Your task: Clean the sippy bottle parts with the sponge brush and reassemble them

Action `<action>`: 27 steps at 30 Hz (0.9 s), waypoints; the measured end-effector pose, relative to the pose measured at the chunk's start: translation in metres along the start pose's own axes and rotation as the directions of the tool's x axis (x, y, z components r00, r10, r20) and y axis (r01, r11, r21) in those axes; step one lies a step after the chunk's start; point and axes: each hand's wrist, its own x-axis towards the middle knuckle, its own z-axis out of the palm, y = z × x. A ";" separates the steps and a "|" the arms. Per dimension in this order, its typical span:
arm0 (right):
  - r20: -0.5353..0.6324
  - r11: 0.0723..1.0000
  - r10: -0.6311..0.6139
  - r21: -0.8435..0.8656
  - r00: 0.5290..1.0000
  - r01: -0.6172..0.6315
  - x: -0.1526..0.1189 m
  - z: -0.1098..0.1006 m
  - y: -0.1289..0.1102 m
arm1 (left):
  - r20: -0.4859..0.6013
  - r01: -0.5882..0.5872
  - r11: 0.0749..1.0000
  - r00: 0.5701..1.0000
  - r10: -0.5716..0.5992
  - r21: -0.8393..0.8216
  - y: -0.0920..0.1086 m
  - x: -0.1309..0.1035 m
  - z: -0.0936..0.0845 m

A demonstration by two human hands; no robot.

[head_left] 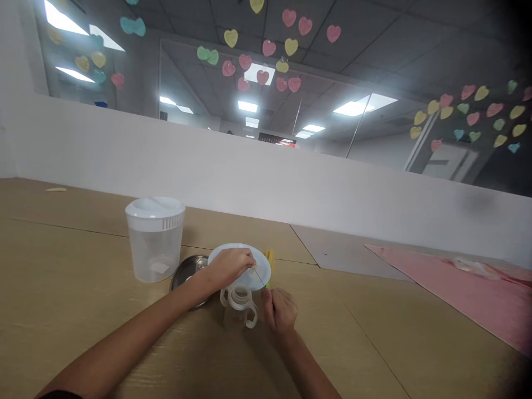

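Left hand [233,262] and right hand [281,310] look closed on a thin stick [260,277], at its eleven and five o'clock ends, probably to steady it; the bottle [240,297] stands at seven.

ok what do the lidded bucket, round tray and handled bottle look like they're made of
Lidded bucket: probably plastic, translucent with a glossy white lid; a pale piece shows through its wall. Round tray: likely polished metal, given its dark sheen and bright rim. Handled bottle: clear body, plastic or glass; its milky, smooth neck suggests plastic.
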 end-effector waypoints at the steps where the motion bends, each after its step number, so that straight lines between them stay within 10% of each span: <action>1: -0.019 1.000 0.015 0.007 1.000 -0.014 0.000 0.000 0.000 | -0.003 0.008 1.000 1.000 -0.008 -0.003 -0.003 0.000 0.000; 14: -0.014 0.974 0.215 0.075 0.977 -0.213 -0.002 0.001 -0.012 | 0.021 0.099 0.978 0.995 -0.097 -0.181 -0.037 0.001 0.005; 27: -0.001 0.986 0.103 0.136 0.995 -0.102 -0.003 -0.007 -0.005 | 0.055 0.179 0.947 0.984 -0.170 -0.266 -0.056 0.001 0.002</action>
